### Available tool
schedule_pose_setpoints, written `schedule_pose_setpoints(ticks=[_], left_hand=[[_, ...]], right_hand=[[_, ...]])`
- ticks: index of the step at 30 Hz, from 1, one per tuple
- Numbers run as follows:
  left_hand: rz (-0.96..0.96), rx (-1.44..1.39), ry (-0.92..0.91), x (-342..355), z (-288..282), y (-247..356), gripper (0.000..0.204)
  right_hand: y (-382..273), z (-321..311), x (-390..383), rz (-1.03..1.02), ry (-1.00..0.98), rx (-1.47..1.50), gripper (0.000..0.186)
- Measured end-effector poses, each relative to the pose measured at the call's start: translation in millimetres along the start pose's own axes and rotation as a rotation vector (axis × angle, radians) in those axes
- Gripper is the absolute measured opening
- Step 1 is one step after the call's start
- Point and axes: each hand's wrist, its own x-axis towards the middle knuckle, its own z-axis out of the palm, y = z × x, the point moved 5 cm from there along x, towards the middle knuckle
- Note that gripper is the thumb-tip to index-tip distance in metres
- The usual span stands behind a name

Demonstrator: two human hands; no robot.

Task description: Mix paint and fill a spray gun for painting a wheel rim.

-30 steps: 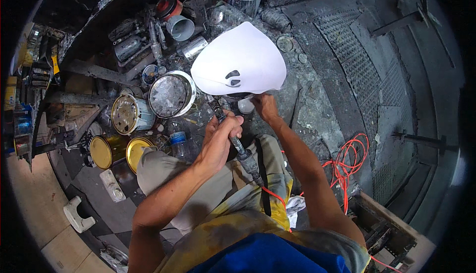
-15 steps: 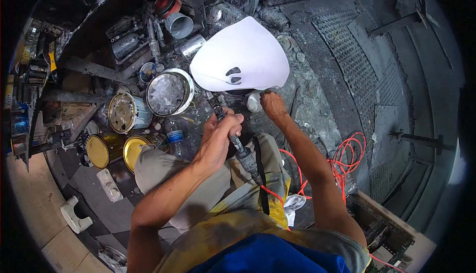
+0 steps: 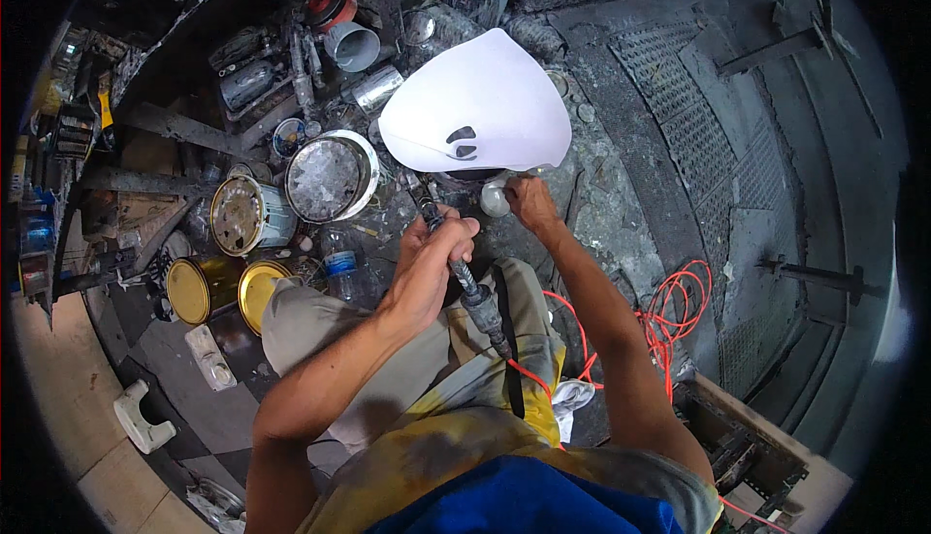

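My left hand (image 3: pixel 427 262) is wrapped round a dark, paint-stained, rod-like tool (image 3: pixel 482 311) with an orange-red hose joined to its near end. The tool's far end points up toward a white curved panel (image 3: pixel 490 97), which has two small dark slots near its lower edge. My right hand (image 3: pixel 533 202) is closed just below the panel's near right edge. What its fingers hold, if anything, is hidden. Beside its knuckles stands a small whitish round cup or container (image 3: pixel 494 198). A dark round thing beneath the panel is mostly covered.
Paint-crusted cans (image 3: pixel 325 183) and gold tins (image 3: pixel 201 290) stand at the left, with a clear plastic bottle (image 3: pixel 341 264) near my knee. Orange-red hose (image 3: pixel 674 311) lies coiled at the right. Bottles and a grey cup (image 3: pixel 351 47) clutter the far side. A white stool (image 3: pixel 143 416) sits lower left.
The white panel has shifted slightly to the right and away. My right hand has moved a touch to the left; my left hand keeps its grip on the tool.
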Motion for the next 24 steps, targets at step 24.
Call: schedule_pose_setpoints(ticks=[24], left_hand=[[0.025,-0.019,0.019,1.2,-7.9,1.5,0.012]], right_hand=[[-18.4,2.9,5.6,0.026,-0.488,0.081,0.013]])
